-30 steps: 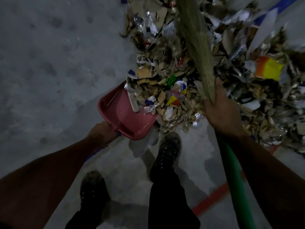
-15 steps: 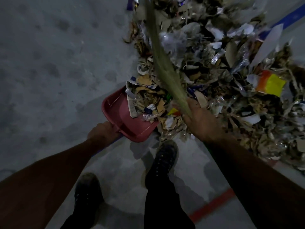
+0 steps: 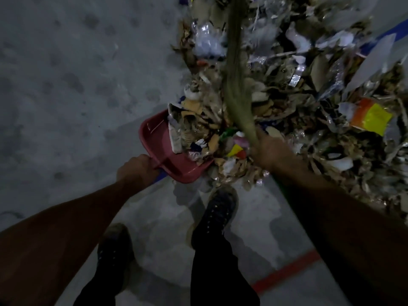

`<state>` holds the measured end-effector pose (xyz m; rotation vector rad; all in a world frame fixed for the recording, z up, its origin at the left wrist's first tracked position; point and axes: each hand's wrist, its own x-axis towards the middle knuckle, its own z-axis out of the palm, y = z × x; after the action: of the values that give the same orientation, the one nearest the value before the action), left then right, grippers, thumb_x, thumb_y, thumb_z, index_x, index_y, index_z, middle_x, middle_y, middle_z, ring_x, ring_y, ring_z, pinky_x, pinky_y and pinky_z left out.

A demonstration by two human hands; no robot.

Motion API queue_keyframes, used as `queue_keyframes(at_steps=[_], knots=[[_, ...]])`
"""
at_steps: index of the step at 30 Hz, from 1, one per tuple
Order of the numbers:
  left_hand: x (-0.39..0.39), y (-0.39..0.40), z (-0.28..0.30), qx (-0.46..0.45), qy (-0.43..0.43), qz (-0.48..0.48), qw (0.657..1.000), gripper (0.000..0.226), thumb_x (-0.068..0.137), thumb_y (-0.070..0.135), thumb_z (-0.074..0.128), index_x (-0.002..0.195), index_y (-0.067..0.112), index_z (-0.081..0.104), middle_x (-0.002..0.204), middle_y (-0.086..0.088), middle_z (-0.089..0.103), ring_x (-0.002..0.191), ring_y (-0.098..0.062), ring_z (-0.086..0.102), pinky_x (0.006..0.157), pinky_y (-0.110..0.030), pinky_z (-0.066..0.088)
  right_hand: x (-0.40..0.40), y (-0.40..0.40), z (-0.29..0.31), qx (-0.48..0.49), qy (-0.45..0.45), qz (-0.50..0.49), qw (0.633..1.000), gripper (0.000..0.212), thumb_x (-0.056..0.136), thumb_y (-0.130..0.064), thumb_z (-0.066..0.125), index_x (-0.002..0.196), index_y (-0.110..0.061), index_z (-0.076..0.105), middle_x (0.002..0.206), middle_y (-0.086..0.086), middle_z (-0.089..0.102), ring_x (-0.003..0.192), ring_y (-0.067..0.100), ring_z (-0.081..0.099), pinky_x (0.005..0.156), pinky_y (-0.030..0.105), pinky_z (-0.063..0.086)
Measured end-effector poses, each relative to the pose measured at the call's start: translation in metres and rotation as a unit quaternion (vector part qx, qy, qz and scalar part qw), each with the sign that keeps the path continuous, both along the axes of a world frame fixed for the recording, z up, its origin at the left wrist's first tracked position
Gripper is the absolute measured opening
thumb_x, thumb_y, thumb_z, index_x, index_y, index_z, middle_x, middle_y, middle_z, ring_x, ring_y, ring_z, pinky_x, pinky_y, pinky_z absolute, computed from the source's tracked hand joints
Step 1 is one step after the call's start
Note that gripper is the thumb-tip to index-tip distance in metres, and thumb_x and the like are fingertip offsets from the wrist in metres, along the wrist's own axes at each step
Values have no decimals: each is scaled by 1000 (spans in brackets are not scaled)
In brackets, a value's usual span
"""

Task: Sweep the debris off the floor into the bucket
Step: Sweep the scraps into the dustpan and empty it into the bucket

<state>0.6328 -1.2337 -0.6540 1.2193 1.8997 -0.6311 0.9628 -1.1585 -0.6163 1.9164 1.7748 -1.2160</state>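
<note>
Grey concrete floor (image 3: 66,85), mottled with dark spots, carries a red line (image 3: 287,270) near the feet and a blue stripe (image 3: 388,33) far right. Debris (image 3: 309,102) of torn cardboard, paper and foil lies heaped ahead, with an orange-yellow wrapper (image 3: 371,117) among it; no writing can be read. At the heap's near edge a red dustpan (image 3: 159,142) sits partly filled with scraps, the left hand (image 3: 136,168) clenched on its handle. Right hand (image 3: 268,149) grips the broom (image 3: 237,69), whose blurred bristles stretch over the pile. Two dark shoes (image 3: 220,208) stand just behind the pan. No bucket shows.
</note>
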Motion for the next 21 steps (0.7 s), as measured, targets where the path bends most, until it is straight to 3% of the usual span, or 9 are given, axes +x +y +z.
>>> queue_keyframes(at_steps=[3,5,7,10,14,15,19,21], knots=[[3,4,9,-3,-10,-2,1000,54,86,59,57,110,11,62,109,-14,65,97,-32,61,70,-31,40,-10,-40,16,-7,10,28,1000,52,97,-33,50,144,-18,33,116,17,61,97,37,63,77,41,52],[4,6,12,-1,-17,-1,1000,54,83,62,58,101,11,61,102,-11,64,98,-31,62,70,-30,40,-4,-49,28,17,-12,24,999,55,97,-35,49,148,-24,29,116,16,63,99,38,62,76,39,49],[1,7,12,0,-25,-2,1000,51,83,61,58,97,12,60,98,-10,63,99,-32,62,70,-30,40,5,-44,37,49,-26,-7,998,53,97,-35,50,146,-27,31,111,15,65,87,33,63,68,32,42],[-5,9,6,-2,-8,-25,1000,48,88,55,55,110,13,60,109,-12,64,100,-33,62,72,-32,43,11,-24,34,82,-45,-39,995,45,95,-32,56,137,-19,45,108,15,65,64,16,53,57,23,34],[-19,8,-10,11,-11,-72,997,42,92,47,53,122,16,56,120,-12,62,108,-35,61,83,-38,47,-26,-22,9,19,-21,-29,999,39,91,-40,62,125,-23,57,113,4,63,97,24,60,76,26,39],[-23,8,-14,10,-16,-79,997,41,93,45,52,122,17,56,121,-12,62,107,-35,61,83,-39,47,-40,-32,3,10,-24,-19,999,39,92,-37,61,125,-19,56,115,9,62,103,28,60,79,29,41],[-39,9,-19,0,-43,-107,993,41,94,42,52,124,14,55,123,-13,60,108,-34,59,84,-39,48,-92,-89,3,19,-43,-35,998,53,94,-30,54,143,-17,40,121,19,60,105,41,60,84,43,49],[-49,9,-17,-3,-56,-126,991,42,95,41,52,127,13,54,126,-14,59,111,-34,58,87,-39,48,-103,-113,15,28,-49,-45,997,57,94,-31,52,147,-22,34,122,19,60,103,40,60,82,43,49]])
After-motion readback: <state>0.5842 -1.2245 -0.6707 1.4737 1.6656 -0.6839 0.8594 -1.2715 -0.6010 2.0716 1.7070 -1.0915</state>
